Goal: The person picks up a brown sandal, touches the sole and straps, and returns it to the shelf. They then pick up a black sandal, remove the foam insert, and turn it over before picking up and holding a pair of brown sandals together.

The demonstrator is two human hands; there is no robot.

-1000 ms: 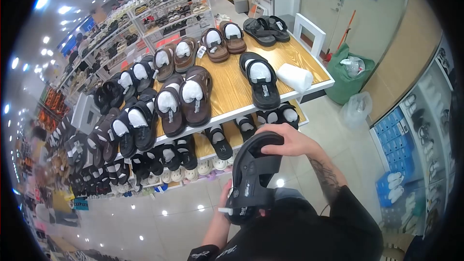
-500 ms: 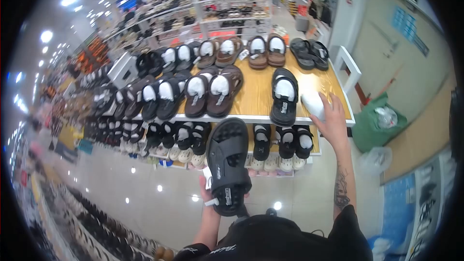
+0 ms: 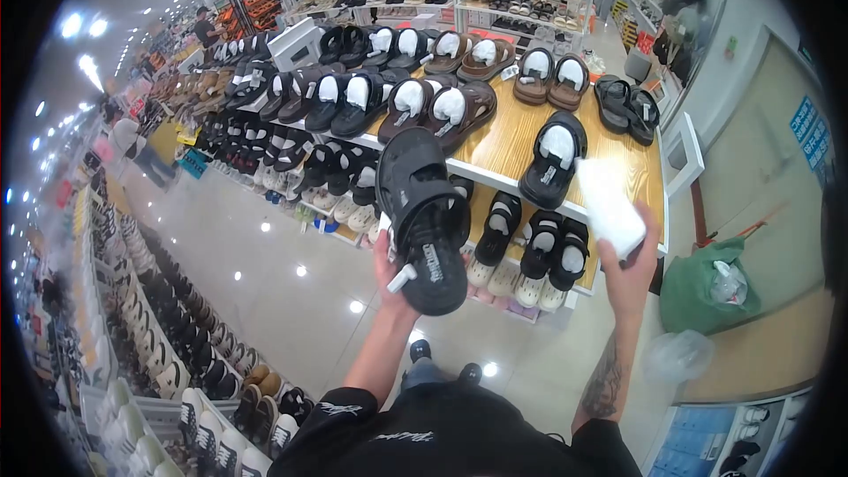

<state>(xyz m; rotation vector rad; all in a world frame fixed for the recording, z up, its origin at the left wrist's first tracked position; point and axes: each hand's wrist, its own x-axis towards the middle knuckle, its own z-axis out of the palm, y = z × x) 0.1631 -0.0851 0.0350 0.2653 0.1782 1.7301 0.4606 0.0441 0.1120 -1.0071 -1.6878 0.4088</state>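
Note:
A black sandal (image 3: pixel 424 221) with a small white tag is gripped around its heel end by my left hand (image 3: pixel 395 274). The toe of this sandal points up and away from me, and no white stuffing shows in it. My right hand (image 3: pixel 634 252) holds a white paper stuffing wad (image 3: pixel 609 208) above the shelf's front edge. Just left of the wad, a single black sandal (image 3: pixel 554 159) with white stuffing inside stands on the wooden shelf top (image 3: pixel 495 141).
Stuffed brown sandals (image 3: pixel 442 106) and other pairs line the shelf top. More black sandals (image 3: pixel 539 243) fill the lower tier. A green bag (image 3: pixel 707 287) sits at the right by the door. Shoe racks (image 3: pixel 194 380) run along the left, and people are in the background.
My right hand has lifted the white wad off the shelf and drawn it toward me. My left hand has raised the black sandal, tilting it differently. The whole view has turned.

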